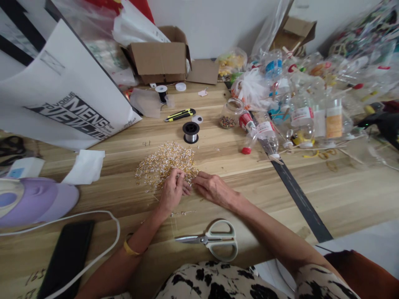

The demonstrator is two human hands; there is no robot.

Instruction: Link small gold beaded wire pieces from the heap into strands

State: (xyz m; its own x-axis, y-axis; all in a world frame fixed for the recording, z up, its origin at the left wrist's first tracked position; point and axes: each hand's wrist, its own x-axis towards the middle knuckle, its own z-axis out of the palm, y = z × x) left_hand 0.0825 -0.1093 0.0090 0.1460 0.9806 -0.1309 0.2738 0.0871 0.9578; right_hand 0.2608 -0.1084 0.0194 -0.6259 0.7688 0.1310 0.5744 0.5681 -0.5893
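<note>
A loose heap of small gold and clear beads lies spread on the wooden table. At its near right edge my left hand is closed, thumb and fingers drawn together; what is between them is too small to make out. Close beside it, my right hand points left with its fingers pinched at the rim of the heap, and their tips hide whatever they hold. Below the hands lies a short string of beads with fine thread near it. Scissors with pale handles rest nearest my body, blades pointing left.
Beyond the beads are a wire spool, a yellow-black box cutter and a dark thread spool. Plastic bottles and a bead jar crowd the right. At left are a paper bag, a purple device and a black phone.
</note>
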